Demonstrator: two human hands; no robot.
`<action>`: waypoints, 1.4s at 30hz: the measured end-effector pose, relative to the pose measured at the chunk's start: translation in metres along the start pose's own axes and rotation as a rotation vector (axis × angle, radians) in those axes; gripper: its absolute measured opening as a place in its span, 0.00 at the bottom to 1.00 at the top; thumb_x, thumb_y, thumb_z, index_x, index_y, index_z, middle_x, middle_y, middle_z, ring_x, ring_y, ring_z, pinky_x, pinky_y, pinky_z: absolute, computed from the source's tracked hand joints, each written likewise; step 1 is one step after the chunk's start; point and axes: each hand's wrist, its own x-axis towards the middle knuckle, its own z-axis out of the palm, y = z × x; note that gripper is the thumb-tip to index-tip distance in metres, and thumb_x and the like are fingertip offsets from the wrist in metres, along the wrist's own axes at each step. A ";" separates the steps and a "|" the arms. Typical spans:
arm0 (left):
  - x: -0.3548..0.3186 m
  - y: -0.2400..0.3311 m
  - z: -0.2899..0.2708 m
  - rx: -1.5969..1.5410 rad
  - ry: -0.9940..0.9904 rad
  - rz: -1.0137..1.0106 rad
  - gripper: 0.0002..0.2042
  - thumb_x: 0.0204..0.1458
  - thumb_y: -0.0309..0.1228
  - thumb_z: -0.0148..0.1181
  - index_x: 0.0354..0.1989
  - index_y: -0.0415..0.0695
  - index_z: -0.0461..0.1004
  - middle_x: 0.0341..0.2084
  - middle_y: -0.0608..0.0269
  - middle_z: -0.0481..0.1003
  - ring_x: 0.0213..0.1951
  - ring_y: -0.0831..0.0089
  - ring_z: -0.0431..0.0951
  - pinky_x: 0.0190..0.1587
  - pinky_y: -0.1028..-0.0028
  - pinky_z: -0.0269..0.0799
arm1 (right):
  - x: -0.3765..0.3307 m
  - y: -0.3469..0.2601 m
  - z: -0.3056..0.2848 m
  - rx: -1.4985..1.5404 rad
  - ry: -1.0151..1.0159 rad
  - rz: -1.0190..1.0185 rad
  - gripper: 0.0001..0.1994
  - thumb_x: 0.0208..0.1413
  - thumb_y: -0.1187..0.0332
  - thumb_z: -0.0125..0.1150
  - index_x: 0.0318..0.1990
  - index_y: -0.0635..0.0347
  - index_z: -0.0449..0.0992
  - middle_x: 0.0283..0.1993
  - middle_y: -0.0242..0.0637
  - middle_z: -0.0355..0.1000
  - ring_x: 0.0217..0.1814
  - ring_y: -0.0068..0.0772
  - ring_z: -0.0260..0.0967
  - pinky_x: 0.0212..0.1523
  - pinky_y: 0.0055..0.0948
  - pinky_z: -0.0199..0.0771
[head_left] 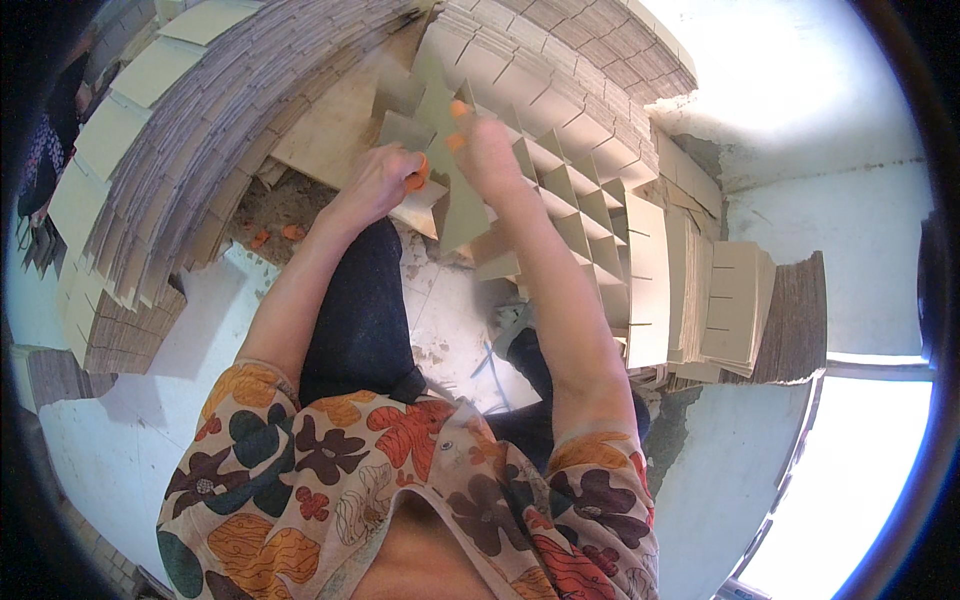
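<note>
A slotted strip of tan cardboard (452, 190) is standing upright between a seated person's two hands, directly above the knees and at the near edge of a half-built cardboard lattice (560, 190) of diamond-shaped cells. The right hand (487, 150) is closing around the strip's upper part, fingers wrapped on the board, seemingly to keep it vertical so its slits line up with the crossing pieces. The left hand (385, 180) is pinching the strip's lower left edge, orange-tipped fingers pressing against the card, apparently steadying the bottom where it is meeting the grid. The lattice is lying tilted across the person's lap and the floor (455, 320), stretching away to the right, where its finished cells are ending beside a stack of flat slotted sheets (735, 310) lying within reach. Behind the hands, great fanned piles of cut cardboard strips (180, 170) are curving around the worker like a wall, keeping fresh pieces within arm's length. Small orange scraps (275, 237) are lying on the dusty ground just left of the left wrist.
</note>
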 end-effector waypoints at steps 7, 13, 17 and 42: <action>-0.003 0.000 0.002 -0.022 -0.005 -0.010 0.07 0.39 0.22 0.64 0.27 0.41 0.73 0.22 0.55 0.71 0.30 0.57 0.72 0.34 0.63 0.68 | -0.032 -0.038 0.000 -0.157 0.000 0.102 0.05 0.45 0.73 0.59 0.30 0.64 0.75 0.31 0.52 0.73 0.36 0.51 0.73 0.35 0.42 0.74; 0.001 -0.003 0.002 0.001 0.003 0.071 0.08 0.40 0.23 0.63 0.31 0.41 0.74 0.24 0.55 0.71 0.33 0.57 0.72 0.36 0.63 0.68 | -0.049 -0.035 0.020 -0.255 -0.022 -0.044 0.06 0.45 0.70 0.60 0.30 0.63 0.75 0.30 0.51 0.73 0.36 0.48 0.74 0.35 0.42 0.75; 0.006 0.022 -0.006 0.159 -0.029 0.000 0.14 0.39 0.24 0.66 0.36 0.40 0.73 0.33 0.55 0.74 0.39 0.57 0.73 0.41 0.63 0.69 | -0.048 -0.008 -0.001 0.074 0.055 0.001 0.09 0.50 0.64 0.59 0.33 0.60 0.76 0.33 0.50 0.74 0.38 0.51 0.73 0.35 0.45 0.73; 0.139 0.027 0.093 0.066 -0.626 0.258 0.09 0.38 0.20 0.62 0.30 0.37 0.71 0.25 0.44 0.70 0.34 0.45 0.71 0.32 0.58 0.65 | -0.275 0.205 -0.189 -0.208 0.133 0.793 0.51 0.34 0.45 0.72 0.64 0.63 0.56 0.58 0.57 0.64 0.61 0.48 0.62 0.61 0.40 0.60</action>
